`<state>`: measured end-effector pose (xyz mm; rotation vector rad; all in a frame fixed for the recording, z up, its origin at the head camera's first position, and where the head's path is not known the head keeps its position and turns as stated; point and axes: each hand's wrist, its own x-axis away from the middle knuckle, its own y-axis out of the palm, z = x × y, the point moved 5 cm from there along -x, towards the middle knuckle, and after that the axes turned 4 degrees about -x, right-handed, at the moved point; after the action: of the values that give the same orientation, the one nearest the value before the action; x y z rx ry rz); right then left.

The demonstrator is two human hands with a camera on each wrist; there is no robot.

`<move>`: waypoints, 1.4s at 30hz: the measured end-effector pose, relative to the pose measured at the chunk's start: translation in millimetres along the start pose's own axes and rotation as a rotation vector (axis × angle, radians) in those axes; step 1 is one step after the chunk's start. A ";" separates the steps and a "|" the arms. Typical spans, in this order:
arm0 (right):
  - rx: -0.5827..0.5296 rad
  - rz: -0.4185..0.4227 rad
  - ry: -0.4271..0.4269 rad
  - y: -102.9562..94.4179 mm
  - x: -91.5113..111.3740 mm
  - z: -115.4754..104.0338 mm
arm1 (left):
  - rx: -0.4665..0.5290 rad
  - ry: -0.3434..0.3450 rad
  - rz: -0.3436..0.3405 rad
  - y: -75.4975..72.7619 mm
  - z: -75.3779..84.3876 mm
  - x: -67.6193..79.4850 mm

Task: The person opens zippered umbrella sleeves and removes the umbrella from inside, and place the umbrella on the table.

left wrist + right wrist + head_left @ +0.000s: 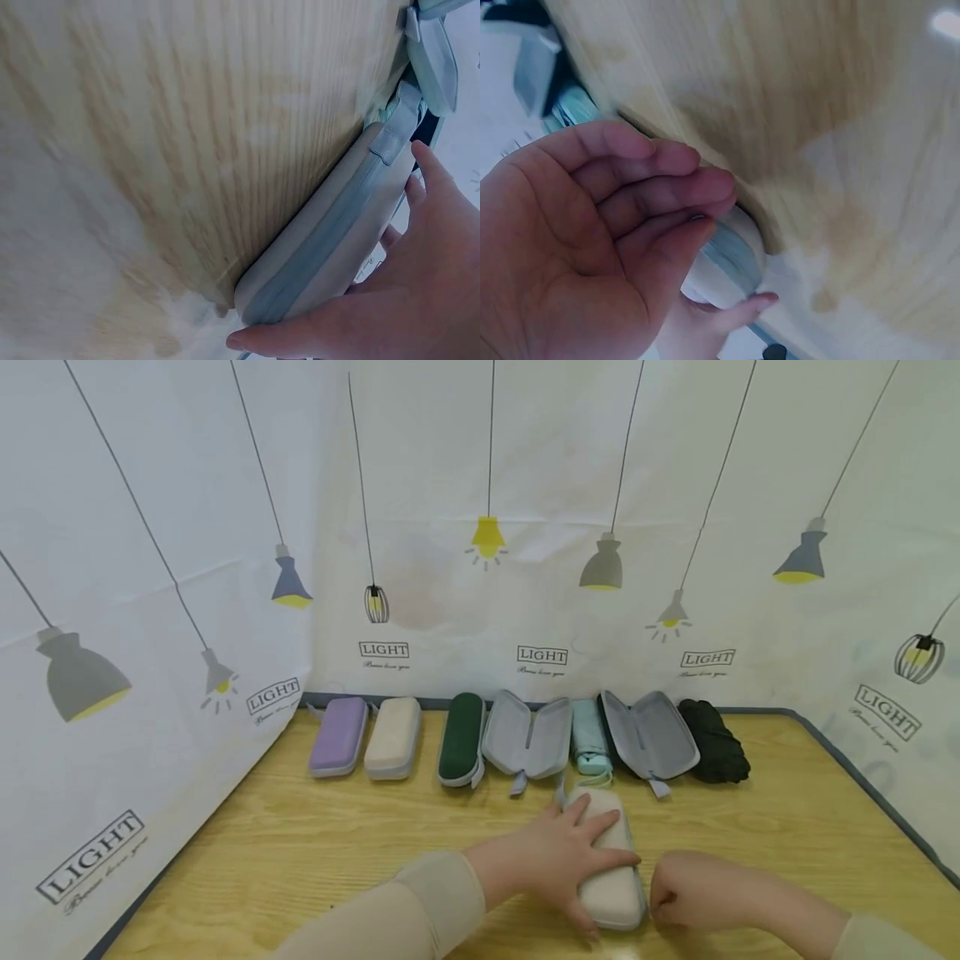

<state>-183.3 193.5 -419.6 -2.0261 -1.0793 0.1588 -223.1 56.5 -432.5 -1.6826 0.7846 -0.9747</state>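
Note:
A cream zip case [611,893] with a grey zipper band lies closed at the front of the table. Across its top rests my left hand [558,860], fingers spread and mostly straight, thumb at the near end. A fabric loop [397,124] stands at the case's far end in the left wrist view. My right hand [701,889] is at the case's right side. In the right wrist view, this hand [622,217] brings thumb and index finger together on a small dark zipper pull, mostly hidden, in front of the zipper band [733,255].
Along the back edge stand a purple case [339,735], another cream case [393,737], a green case [461,737], two opened grey cases [551,739] [671,739], a folded mint umbrella [588,731] and a black folded bundle [711,739]. A lamp-printed cloth [450,460] hangs behind the table [300,843].

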 end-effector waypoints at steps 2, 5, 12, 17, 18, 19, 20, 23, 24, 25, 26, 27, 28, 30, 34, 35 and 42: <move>-0.017 0.004 0.015 -4.1 5.3 6.8 | 0.014 -0.014 -0.012 -1.9 0.5 -4.7; -0.028 0.008 0.004 -9.9 12.6 15.8 | 0.030 -0.028 -0.014 -6.0 1.8 -10.7; -0.023 0.015 0.016 -22.8 20.5 37.3 | -0.052 -0.048 -0.010 -9.0 0.7 -20.6; 0.044 0.068 0.125 -33.6 21.4 54.5 | -0.062 -0.056 0.007 -4.1 -15.6 -21.3; 0.062 0.081 0.148 -35.6 21.6 57.6 | -0.055 -0.059 0.004 -3.0 -20.2 -20.3; 0.077 0.096 0.175 -37.7 21.8 60.7 | -0.046 -0.058 -0.004 -2.1 -24.7 -18.9; 0.100 0.110 0.201 -39.8 22.3 63.4 | -0.027 -0.059 -0.020 -0.4 -29.4 -17.4; 0.176 0.162 0.273 -46.0 23.4 68.8 | 0.028 -0.047 -0.074 2.8 -40.0 -12.2; 0.204 0.178 0.292 -47.7 23.3 69.6 | 0.033 -0.037 -0.082 3.0 -41.9 -10.5; 0.214 0.193 0.321 -49.3 23.3 70.7 | 0.031 -0.024 -0.085 2.8 -43.0 -8.8; 0.229 0.207 0.344 -50.5 23.0 71.4 | 0.028 -0.013 -0.083 2.9 -43.3 -8.3; 0.238 0.220 0.369 -51.6 22.7 71.9 | 0.019 -0.002 -0.076 2.8 -43.2 -8.0; 0.249 0.232 0.383 -52.4 22.3 72.1 | 0.018 0.008 -0.061 2.6 -42.7 -7.7; 0.258 0.239 0.392 -53.3 20.8 72.4 | 0.060 0.012 -0.034 2.8 -41.8 -6.9; 0.252 0.234 0.391 -53.8 20.0 72.8 | 0.198 0.004 0.015 4.4 -41.1 -3.5; 0.253 0.231 0.387 -53.3 20.4 73.2 | 0.225 -0.005 0.021 4.6 -41.2 -2.3; 0.380 0.215 0.291 -40.7 24.4 69.2 | 0.277 -0.039 0.072 5.1 -41.0 4.2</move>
<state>-225.1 265.4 -430.2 -1.7491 -0.5973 0.1599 -257.6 33.8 -429.1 -1.4203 0.6476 -0.9510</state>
